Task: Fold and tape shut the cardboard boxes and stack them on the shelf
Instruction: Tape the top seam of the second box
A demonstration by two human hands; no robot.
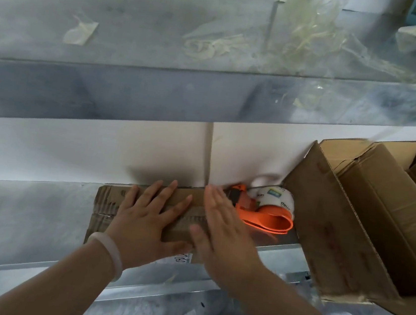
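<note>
Left grip (143, 217) and right grip (224, 231) rest straight-fingered, holding nothing, on the cardboard box (109, 198) — best press evenly so its flaps sit flush.

I read one word only: "deli", in dark letters on the white tape roll (278, 200) in the orange dispenser (264, 219) near the back edge of the shelf (26, 214). The roll's small green-and-blue label is too blurred for me. A white sticker (182, 258) at the near edge of the flat cardboard box (109, 198) bears dark handwriting I cannot make out. Faint red print on the side of the open box (335, 236) is unreadable too.
</note>
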